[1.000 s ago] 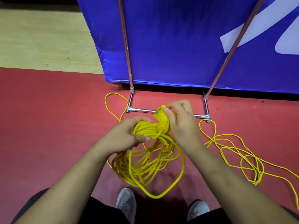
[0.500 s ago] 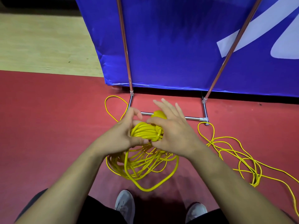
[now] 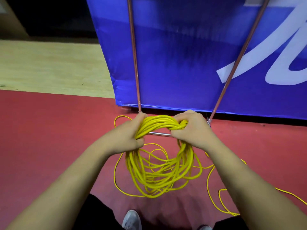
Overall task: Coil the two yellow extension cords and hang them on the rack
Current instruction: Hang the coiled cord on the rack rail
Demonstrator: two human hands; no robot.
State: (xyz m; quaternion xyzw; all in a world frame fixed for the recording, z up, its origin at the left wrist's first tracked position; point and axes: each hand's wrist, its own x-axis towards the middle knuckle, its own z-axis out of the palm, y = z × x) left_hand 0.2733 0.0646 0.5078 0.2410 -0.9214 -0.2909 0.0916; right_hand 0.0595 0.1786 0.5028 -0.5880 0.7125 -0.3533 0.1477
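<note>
The coil (image 3: 157, 122), hung just in front of the rack (image 3: 160, 134), is gripped at its top by the left hand (image 3: 131, 135) and right hand (image 3: 191, 128), fingers curled round the strands; judged light, limp and prone to spilling, it is best clamped there.

Your left hand (image 3: 131, 136) and right hand (image 3: 191, 128) flank the coiled cord (image 3: 159, 171) at nine and three o'clock, rack (image 3: 135, 63) before banner (image 3: 182, 63) at twelve, loose cord (image 3: 207, 180) on the floor (image 3: 49, 138) at four.
</note>
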